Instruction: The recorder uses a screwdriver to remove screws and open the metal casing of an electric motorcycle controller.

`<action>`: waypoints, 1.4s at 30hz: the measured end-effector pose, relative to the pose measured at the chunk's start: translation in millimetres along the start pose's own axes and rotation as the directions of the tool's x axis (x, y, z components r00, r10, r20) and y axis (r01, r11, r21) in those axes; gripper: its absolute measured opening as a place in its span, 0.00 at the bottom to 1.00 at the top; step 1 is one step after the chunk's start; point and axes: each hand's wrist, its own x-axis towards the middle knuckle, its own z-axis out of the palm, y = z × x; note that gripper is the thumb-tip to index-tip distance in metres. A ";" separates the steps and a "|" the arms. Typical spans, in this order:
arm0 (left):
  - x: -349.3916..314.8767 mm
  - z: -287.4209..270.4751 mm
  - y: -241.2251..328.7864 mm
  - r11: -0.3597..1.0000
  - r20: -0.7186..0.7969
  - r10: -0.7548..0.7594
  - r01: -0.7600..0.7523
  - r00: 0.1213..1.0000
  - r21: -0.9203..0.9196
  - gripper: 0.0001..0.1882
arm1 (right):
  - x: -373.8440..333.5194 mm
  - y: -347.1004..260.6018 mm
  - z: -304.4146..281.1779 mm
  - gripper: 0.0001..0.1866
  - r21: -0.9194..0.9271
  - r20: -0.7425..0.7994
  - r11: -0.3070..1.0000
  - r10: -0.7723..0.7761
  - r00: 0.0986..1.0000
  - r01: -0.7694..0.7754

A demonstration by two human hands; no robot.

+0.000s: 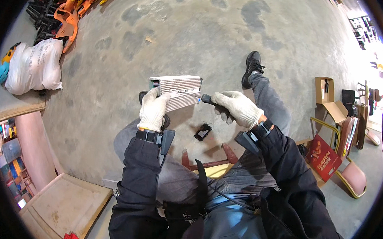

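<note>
A ribbed, silver-white metal housing (185, 83) is held up above the floor in front of me. My left hand (153, 107), in a white knitted glove, is closed round its left end, where an opening shows something greenish inside. In my gloved right hand (239, 108) is a screwdriver (207, 99) with a dark handle. Its thin shaft points left and its tip meets the housing's ribbed side; the exact contact spot is too small to make out. Below, on the floor between my legs, lies a small black part (203, 132).
A wooden board (68, 204) lies at the lower left. White sacks (35, 65) and orange plastic pieces (67, 26) are at the upper left. To the right are an open cardboard box (325, 91), a red box (323, 157) and a chair with a pink seat (354, 178).
</note>
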 end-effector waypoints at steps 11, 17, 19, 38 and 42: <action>-2.2 2.7 6.9 0.946 0.106 -0.021 0.054 0.994 -0.321 0.22 | -4.4 4.7 -27.3 0.10 0.578 -0.248 0.781 -0.108 0.963 0.237; -16.3 1.9 25.6 0.878 0.169 -0.013 0.092 0.986 -0.469 0.19 | 31.0 40.1 -33.6 0.10 0.467 -0.271 0.855 -0.103 0.957 0.224; -21.8 0.2 31.6 0.833 0.173 0.002 0.094 0.985 -0.545 0.20 | 45.1 41.5 -34.2 0.13 0.385 -0.341 0.893 -0.097 0.935 0.233; -34.7 -6.7 43.6 0.908 0.170 0.070 0.008 0.983 -0.420 0.25 | 75.5 42.7 -37.6 0.12 0.467 -0.203 0.860 -0.121 0.972 0.205; -40.1 -4.8 52.0 0.924 0.158 0.103 -0.035 0.982 -0.380 0.25 | 87.2 45.1 -34.9 0.20 0.450 -0.226 0.870 -0.106 0.968 0.200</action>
